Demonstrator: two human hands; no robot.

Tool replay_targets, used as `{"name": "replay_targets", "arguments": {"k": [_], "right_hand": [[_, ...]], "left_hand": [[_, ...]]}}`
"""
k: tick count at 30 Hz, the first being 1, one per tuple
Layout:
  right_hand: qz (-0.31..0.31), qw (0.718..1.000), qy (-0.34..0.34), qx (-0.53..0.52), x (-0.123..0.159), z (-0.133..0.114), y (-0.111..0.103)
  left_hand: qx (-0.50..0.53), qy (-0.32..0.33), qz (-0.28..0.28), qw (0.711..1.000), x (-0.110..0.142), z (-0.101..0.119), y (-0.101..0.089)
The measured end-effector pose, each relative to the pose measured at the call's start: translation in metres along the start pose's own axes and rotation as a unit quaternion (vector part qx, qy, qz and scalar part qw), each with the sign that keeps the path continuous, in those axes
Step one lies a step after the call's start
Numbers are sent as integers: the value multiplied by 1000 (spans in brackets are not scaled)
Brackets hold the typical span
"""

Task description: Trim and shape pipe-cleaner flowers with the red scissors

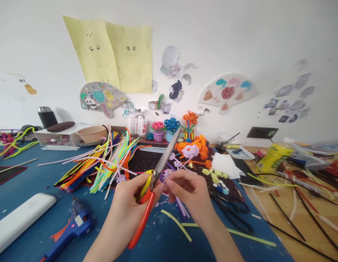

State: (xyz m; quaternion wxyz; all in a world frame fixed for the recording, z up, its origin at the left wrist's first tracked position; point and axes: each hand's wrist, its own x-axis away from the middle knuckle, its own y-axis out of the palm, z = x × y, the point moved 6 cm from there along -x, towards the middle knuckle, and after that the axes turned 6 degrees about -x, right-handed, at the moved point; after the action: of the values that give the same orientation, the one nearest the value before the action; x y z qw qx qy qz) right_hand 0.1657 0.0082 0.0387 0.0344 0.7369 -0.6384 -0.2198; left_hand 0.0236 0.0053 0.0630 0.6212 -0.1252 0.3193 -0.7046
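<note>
My left hand (131, 203) is closed around scissors (165, 154) with red and yellow handles, their blades pointing up and away. Beside it, my right hand (189, 193) is pinched, its fingertips almost meeting the left ones. Whatever the right fingertips hold is hidden. Right behind the fingertips sits a purple pipe-cleaner flower (166, 175); I cannot tell whether it is held. Purple stems (182, 208) show below the hands. Farther back lie a lilac flower (190, 151) and orange pipe-cleaner flowers (200, 145).
A heap of coloured pipe cleaners (111, 156) lies left of centre. A blue glue gun (76, 225) and a white case (21, 222) are at front left. Black scissors (234, 211) rest right of my hands. Potted pipe-cleaner flowers (172, 127) and a yellow bottle (275, 154) stand behind.
</note>
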Motion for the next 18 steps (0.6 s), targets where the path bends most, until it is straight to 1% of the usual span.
{"name": "replay_targets", "arguments": {"k": [5, 10, 12, 15, 18], "right_hand": [[-25, 999, 7, 23, 2, -2, 3], [-23, 999, 0, 41, 3, -3, 3], [-17, 999, -12, 36, 3, -4, 1], [8, 998, -42, 37, 2, -8, -4], [31, 997, -50, 57, 1, -11, -8]], "left_hand": [[-23, 20, -37, 999, -6, 5, -2], [-61, 48, -49, 996, -8, 8, -3], [-80, 59, -41, 994, -7, 8, -3], [-121, 69, -4, 990, -2, 9, -8], [-184, 98, 38, 977, 4, 12, -15]]}}
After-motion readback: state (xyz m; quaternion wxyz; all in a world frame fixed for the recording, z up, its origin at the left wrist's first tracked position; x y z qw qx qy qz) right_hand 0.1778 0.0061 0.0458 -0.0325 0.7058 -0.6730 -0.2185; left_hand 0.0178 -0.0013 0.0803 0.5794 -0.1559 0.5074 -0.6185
